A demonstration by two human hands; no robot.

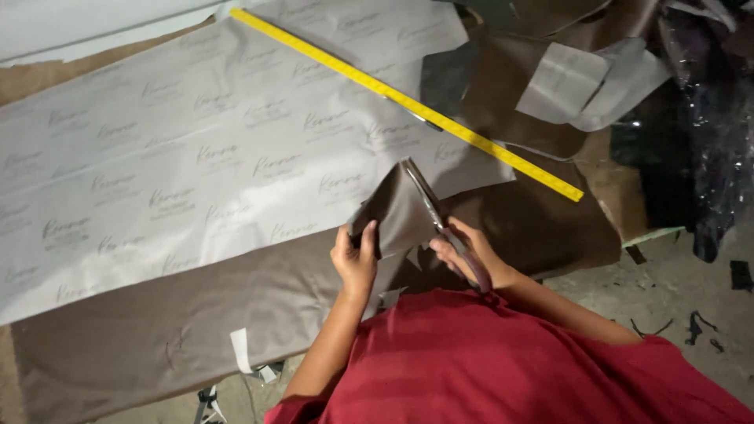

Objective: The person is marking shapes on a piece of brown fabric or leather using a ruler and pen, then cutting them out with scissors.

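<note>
My left hand [355, 257] pinches the lower edge of a brown leather-like piece [397, 210], which is lifted and folded up off the table. My right hand [465, 253] grips the handles of a pair of scissors [430, 206]; its blades run up along the right edge of that piece. Under both hands lies a large brown sheet [173, 322] spread over the table. I wear a red shirt [503, 361].
A large grey printed paper sheet [196, 149] covers the table's left and middle. A long yellow ruler [408, 100] lies diagonally across it. Brown and grey offcuts [573, 82] pile at the upper right, beside dark plastic [707, 133]. Scraps litter the floor [691, 314].
</note>
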